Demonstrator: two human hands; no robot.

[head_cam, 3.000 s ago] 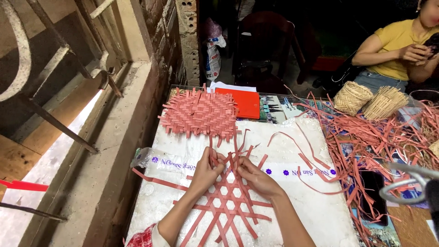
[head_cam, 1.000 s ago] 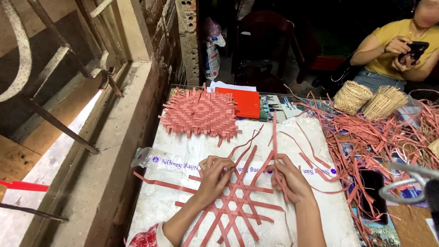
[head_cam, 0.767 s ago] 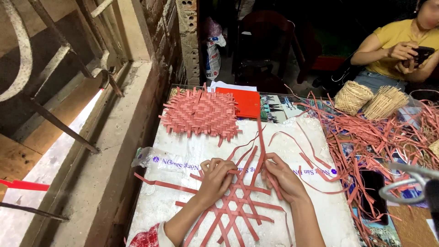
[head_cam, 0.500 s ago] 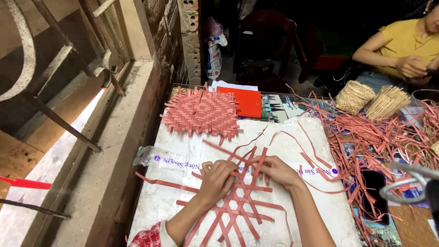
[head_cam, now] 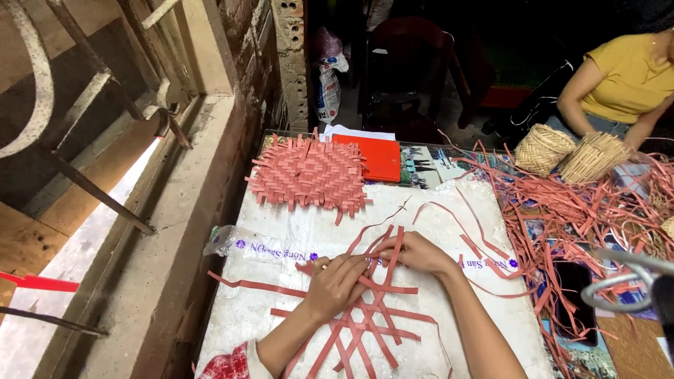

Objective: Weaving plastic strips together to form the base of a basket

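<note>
Left hand (head_cam: 342,281), right hand (head_cam: 414,251) pressed flat

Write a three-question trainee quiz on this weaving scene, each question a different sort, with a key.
1. True or false: both hands, the left hand and the right hand, rest on the loose lattice of red strips.
2. Multiple choice: the finished woven red mat lies (A) beyond the hands, (B) under the hands, (C) on the floor.
3. Fill in: beside the person in the yellow top sit two small woven ____.

Key: 1 true; 2 A; 3 baskets.
</note>
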